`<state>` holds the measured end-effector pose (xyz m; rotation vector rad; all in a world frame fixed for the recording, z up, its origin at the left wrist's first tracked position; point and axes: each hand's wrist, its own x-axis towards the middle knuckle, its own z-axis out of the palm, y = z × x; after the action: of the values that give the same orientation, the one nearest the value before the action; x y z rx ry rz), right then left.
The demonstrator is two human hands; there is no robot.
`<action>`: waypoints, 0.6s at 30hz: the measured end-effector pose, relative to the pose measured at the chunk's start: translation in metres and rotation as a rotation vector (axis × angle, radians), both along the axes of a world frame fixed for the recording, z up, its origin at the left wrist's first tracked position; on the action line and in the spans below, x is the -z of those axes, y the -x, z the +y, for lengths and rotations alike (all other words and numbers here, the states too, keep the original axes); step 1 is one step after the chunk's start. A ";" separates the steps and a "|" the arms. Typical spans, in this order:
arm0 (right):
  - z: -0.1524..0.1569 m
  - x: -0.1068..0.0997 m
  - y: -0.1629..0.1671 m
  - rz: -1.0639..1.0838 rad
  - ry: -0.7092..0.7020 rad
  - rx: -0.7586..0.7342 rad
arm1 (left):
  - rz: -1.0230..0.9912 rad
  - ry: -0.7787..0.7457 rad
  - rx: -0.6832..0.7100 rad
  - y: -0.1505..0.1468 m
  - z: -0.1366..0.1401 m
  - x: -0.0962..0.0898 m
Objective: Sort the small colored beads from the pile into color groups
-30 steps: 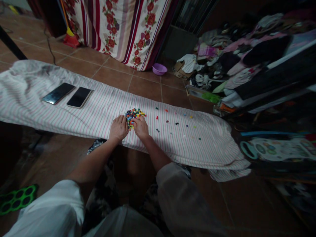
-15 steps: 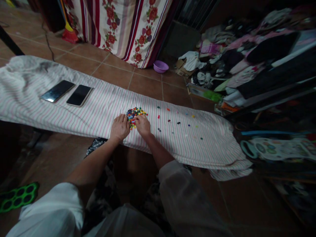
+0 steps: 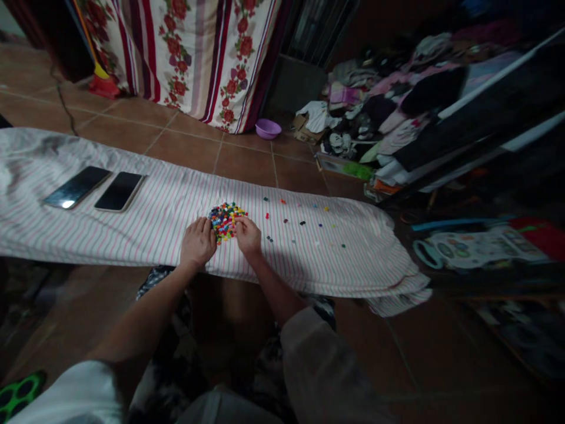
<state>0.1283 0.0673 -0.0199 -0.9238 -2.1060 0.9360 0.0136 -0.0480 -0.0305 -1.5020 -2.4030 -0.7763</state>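
Note:
A pile of small multicoloured beads or bricks (image 3: 225, 219) lies on the striped cloth (image 3: 168, 212) in front of me; the pieces are too small to name for certain. My left hand (image 3: 198, 240) rests flat at the left edge of the pile, its fingertips touching or close to the pieces. At the pile's right side is my right hand (image 3: 248, 237), thumb and forefinger brought together in a pinch. Whatever sits between those fingertips is too small to see. Further right, single pieces and little groups, such as a red one (image 3: 267, 216), are spread in loose rows.
Two phones (image 3: 118, 191) lie on the cloth to the left. Beyond the cloth stand a purple bowl (image 3: 268, 129) on the tiled floor and a floral curtain (image 3: 203, 59). Heaped clothes (image 3: 375, 112) and a rack fill the right side.
The view has shifted, so the cloth and phones sit further left and lower. My right hand has moved toward the pile's right edge, uncovering more pieces. My left hand stays beside the pile.

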 end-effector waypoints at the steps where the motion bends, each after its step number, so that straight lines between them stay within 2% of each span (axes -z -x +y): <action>1: -0.001 0.000 -0.004 0.010 0.015 0.024 | 0.008 -0.006 0.001 0.000 0.000 0.001; 6: -0.009 0.003 -0.026 -0.015 -0.017 0.104 | 0.027 0.002 0.034 0.003 -0.002 0.002; 12: -0.021 0.009 -0.044 -0.147 -0.100 0.064 | 0.004 -0.015 0.098 0.005 -0.005 -0.001; 18: -0.024 0.007 -0.048 -0.140 -0.130 0.058 | 0.035 -0.031 0.132 0.005 -0.004 -0.004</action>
<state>0.1760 0.0429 -0.0271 -1.0027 -2.2159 0.7141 0.0086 -0.0525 -0.0265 -1.6614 -2.2747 -0.8037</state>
